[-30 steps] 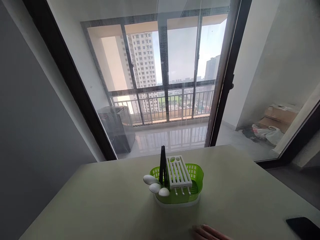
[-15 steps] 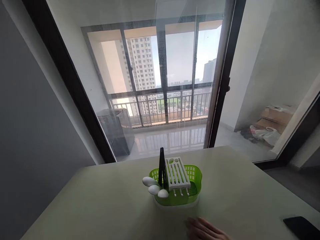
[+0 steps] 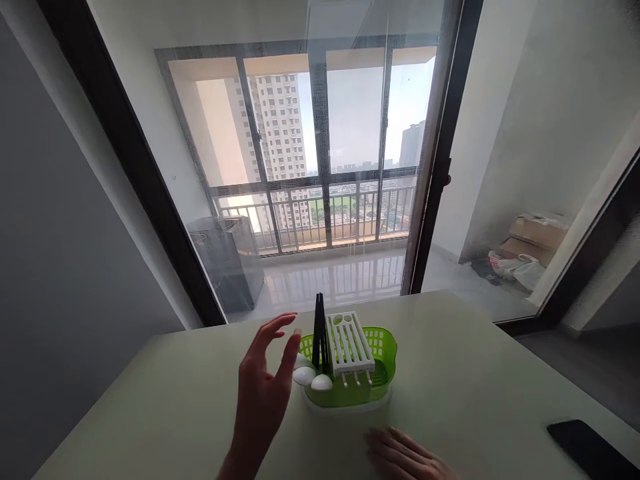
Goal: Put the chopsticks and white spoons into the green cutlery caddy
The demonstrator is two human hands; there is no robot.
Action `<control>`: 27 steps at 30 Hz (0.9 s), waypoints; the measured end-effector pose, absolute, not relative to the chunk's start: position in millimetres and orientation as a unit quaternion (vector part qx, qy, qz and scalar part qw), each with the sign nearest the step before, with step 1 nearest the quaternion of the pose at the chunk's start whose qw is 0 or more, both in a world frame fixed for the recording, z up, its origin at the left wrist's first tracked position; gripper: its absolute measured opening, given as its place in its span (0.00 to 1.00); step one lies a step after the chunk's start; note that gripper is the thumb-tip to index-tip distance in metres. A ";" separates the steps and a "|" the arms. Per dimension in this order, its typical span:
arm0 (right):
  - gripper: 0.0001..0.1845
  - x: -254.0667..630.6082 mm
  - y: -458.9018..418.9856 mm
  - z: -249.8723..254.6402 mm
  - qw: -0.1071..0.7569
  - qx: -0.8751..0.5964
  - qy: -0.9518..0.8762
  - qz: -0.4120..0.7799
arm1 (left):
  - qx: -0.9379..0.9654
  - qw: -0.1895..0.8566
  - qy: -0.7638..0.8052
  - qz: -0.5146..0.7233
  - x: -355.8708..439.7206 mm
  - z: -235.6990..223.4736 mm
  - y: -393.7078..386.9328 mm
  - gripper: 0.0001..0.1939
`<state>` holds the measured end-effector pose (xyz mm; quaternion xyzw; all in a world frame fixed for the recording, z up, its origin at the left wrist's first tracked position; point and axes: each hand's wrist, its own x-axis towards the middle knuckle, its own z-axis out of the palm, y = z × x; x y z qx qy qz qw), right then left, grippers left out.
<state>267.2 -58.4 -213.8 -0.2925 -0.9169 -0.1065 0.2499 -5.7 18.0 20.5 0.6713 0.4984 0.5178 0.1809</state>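
Observation:
My left hand [image 3: 267, 373] is raised at the left side of a green basket [image 3: 345, 398], its thumb and fingers curved apart with nothing between them. Its thumb overlaps the nearest of the white spoons [image 3: 321, 383] in view; whether it touches any cannot be told. Black chopsticks [image 3: 319, 333] stand upright in the basket beside a white slotted rack [image 3: 350, 341] with small hooks. On the table in front of the basket, my right hand [image 3: 405, 457] lies flat with fingers stretched out, holding nothing.
A pale table [image 3: 190, 400] carries the basket, and a black phone-like slab [image 3: 590, 443] lies at its right. Behind the far edge stands a dark-framed glass door [image 3: 425, 220]. Beyond the glass are a grey appliance [image 3: 230, 267], cardboard boxes [image 3: 540, 237] and plastic bags [image 3: 525, 272].
My left hand has come into view and risen to the basket's left side, partly covering the spoons. My right hand stays on the table. The view has shifted slightly.

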 end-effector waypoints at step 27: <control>0.23 262.9 -52.0 -215.1 0.310 -0.294 -0.888 -0.171 | 0.708 0.553 0.348 0.270 -0.3 21.4 183.1 0.28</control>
